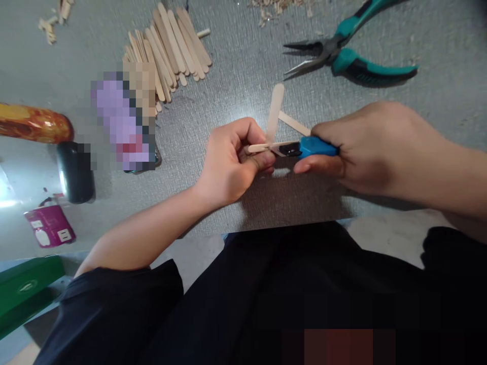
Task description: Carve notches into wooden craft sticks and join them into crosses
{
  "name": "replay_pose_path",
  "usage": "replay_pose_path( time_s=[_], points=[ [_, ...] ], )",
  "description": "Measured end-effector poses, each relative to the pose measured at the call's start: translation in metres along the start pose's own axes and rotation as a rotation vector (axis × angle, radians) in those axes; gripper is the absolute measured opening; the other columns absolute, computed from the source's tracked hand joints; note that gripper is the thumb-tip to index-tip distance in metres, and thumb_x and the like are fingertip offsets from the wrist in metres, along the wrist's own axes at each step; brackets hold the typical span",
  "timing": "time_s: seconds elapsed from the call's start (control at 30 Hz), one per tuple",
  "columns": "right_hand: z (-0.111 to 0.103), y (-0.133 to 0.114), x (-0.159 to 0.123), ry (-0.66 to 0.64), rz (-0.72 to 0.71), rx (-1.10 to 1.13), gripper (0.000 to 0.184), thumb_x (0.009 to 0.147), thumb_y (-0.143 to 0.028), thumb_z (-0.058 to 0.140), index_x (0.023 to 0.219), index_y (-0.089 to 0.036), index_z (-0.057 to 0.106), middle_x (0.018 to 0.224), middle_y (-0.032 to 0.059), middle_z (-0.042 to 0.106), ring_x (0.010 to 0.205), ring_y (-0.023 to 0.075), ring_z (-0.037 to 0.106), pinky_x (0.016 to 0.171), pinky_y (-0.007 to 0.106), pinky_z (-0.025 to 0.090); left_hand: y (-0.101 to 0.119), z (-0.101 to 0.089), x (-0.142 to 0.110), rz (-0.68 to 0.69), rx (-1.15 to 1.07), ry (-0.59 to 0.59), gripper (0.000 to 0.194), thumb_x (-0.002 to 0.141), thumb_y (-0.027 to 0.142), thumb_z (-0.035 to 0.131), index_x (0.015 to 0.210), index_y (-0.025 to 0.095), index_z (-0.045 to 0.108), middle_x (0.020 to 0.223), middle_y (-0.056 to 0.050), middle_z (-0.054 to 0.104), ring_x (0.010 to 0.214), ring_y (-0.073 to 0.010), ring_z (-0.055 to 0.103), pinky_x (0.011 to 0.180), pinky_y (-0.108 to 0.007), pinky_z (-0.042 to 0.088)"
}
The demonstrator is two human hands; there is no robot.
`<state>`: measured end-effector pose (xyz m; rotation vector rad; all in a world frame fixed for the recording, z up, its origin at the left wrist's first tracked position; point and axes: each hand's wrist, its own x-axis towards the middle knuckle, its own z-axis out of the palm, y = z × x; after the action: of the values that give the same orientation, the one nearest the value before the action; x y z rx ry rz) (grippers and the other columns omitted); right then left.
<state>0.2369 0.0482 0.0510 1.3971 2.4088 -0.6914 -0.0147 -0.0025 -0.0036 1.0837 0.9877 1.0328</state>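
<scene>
My left hand [238, 159] pinches a wooden craft stick [257, 148] between thumb and fingers. Its short rounded end points left. Wrapped round a blue-handled cutting tool [318, 146], my right hand [375, 144] holds the tool's black and metal front end against the stick beside my left fingertips. Whether the tool is a knife or a nipper I cannot tell. A wider craft stick [276, 106] stands out above my left fingers. Another narrow stick [294, 123] slants from it towards my right hand; whether these two are joined is hidden.
Many loose craft sticks [167, 45] lie in a pile at the upper left. Teal-handled long-nose pliers [331, 50] lie spread at the upper right. On the left are a phone [122, 121], a black mouse-like object [76, 172] and a magenta box [51, 225]. Wood shavings [279, 6] lie at the top.
</scene>
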Motion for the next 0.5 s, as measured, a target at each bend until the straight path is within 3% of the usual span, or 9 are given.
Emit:
replay_pose_path(
  time_s=[0.1,0.2,0.3,0.43,0.5],
  points=[
    [-0.005,0.005,0.002,0.060,-0.040,0.015,0.082,0.097,-0.107,0.054,0.072,-0.032,0.037,0.058,0.0009,0.042,0.058,0.0224,0.038,0.064,0.040,0.026,-0.001,-0.004,0.003,-0.008,-0.046,-0.040,0.051,0.089,0.052,0.109,0.081,0.024,0.067,0.074,0.001,0.078,0.062,-0.0167,0.077,0.059,-0.033,0.065],
    [-0.011,0.012,0.003,0.189,-0.064,0.006,0.085,0.091,-0.108,0.063,0.070,-0.032,0.034,0.054,-0.0011,0.038,0.057,0.0214,0.037,0.063,0.041,0.029,-0.003,-0.008,0.009,-0.047,-0.100,-0.040,0.057,0.086,0.056,0.111,0.079,0.024,0.064,0.079,0.002,0.081,0.061,-0.0139,0.076,0.059,-0.031,0.066],
    [-0.013,0.016,0.002,0.388,-0.143,0.094,0.080,0.101,-0.101,0.056,0.071,-0.030,0.033,0.056,-0.0027,0.037,0.056,0.0192,0.037,0.065,0.042,0.031,-0.001,-0.010,0.012,-0.111,-0.135,0.005,0.063,0.080,0.058,0.114,0.081,0.023,0.062,0.086,0.001,0.084,0.063,-0.0114,0.075,0.060,-0.027,0.066],
    [-0.004,0.013,0.001,0.501,-0.267,0.319,0.046,0.106,-0.073,0.072,0.090,-0.029,0.068,0.070,-0.0004,0.064,0.060,0.0190,0.052,0.067,0.042,0.044,0.010,-0.005,0.009,-0.221,-0.148,0.085,0.058,0.084,0.046,0.114,0.086,0.021,0.061,0.086,0.003,0.083,0.066,-0.0097,0.078,0.062,-0.021,0.064],
    [0.004,0.011,0.001,0.512,-0.316,0.414,0.028,0.105,-0.056,0.078,0.095,-0.030,0.078,0.072,-0.0004,0.068,0.062,0.0189,0.055,0.066,0.041,0.046,0.014,-0.002,0.007,-0.260,-0.189,0.081,0.053,0.087,0.036,0.112,0.086,0.020,0.061,0.087,0.002,0.083,0.065,-0.0086,0.078,0.062,-0.020,0.063]
  ],
)
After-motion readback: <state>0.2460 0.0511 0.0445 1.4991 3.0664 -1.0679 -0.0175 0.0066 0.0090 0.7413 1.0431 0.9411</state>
